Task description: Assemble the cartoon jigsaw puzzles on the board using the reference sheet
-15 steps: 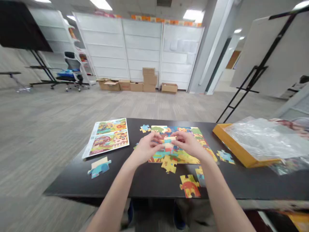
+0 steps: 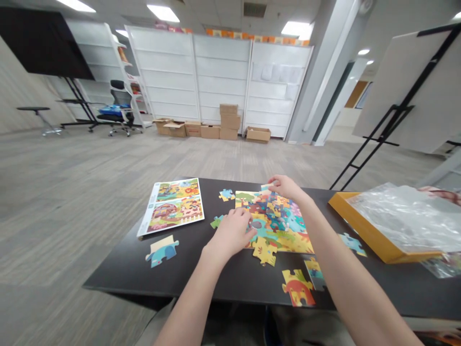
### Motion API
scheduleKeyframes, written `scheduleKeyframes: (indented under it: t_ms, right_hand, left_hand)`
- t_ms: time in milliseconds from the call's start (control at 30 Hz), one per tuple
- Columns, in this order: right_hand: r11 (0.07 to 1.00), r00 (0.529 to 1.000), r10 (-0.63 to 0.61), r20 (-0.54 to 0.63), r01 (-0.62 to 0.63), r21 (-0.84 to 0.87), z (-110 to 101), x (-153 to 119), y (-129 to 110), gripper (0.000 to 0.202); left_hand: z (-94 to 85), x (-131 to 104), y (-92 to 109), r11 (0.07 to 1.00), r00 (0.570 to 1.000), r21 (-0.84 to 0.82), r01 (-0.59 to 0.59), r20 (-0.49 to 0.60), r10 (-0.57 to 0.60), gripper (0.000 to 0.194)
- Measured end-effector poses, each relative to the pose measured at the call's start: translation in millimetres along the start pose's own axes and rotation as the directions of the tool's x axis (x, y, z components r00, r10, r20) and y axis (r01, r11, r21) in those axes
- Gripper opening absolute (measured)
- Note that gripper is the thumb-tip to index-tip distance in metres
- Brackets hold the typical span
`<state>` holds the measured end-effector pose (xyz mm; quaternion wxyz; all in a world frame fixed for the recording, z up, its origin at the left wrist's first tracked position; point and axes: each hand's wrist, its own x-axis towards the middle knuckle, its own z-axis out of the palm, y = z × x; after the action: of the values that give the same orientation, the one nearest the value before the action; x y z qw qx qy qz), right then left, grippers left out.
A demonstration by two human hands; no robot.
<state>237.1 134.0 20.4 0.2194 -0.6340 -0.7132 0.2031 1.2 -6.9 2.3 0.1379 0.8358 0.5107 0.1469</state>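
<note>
My right hand pinches a light-coloured jigsaw piece at the far edge of the jigsaw puzzle. My left hand lies over the puzzle's left side, fingers apart, with nothing visible in it. A yellow jigsaw piece overlaps the puzzle's near edge. Close to my left hand is a green piece, partly hidden by it. Farther back lies a light-blue piece. An orange-red animal piece sits at the table's front edge, beside a piece partly covered by my right forearm.
On the left of the dark table are a printed picture sheet and a blue elephant-like piece. An orange-yellow box holding clear plastic wrap stands at the right, near another blue piece. Behind stands an easel.
Both hands were together over the puzzle around a piece. My right hand has moved to the far edge with a piece; my left hand has come away, nearer and to the left. The view has shifted.
</note>
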Motion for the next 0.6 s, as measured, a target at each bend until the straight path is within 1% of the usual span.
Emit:
scheduleKeyframes:
  t_ms: [100, 200, 300, 533, 600]
  right_hand:
    - [0.999, 0.998, 0.028, 0.061, -0.029, 0.014, 8, 17, 9, 0.021]
    - [0.999, 0.993, 0.021, 0.113, -0.026, 0.036, 11, 22, 21, 0.024]
    - [0.999, 0.986, 0.016, 0.163, -0.024, 0.045, 11, 26, 29, 0.027]
    - [1.0, 0.973, 0.0, 0.231, -0.007, 0.026, 11, 41, 28, 0.031]
    - [0.999, 0.962, 0.006, 0.272, -0.019, 0.047, 10, 41, 28, 0.032]
  left_hand:
    - [2.8, -1, 1, 0.999, 0.999, 0.045, 0.004, 0.034, -0.005, 0.025]
    - [3.3, -2, 2, 0.997, 0.998, 0.08, 0.017, 0.061, -0.022, 0.027]
    - [2.3, -2, 4, 0.993, 0.996, 0.11, 0.035, 0.083, -0.044, 0.029]
    - [1.7, 2, 6, 0.988, 0.994, 0.148, 0.052, 0.09, -0.066, 0.032]
    - [2.7, 3, 6, 0.987, 0.994, 0.153, 0.056, 0.081, -0.069, 0.032]
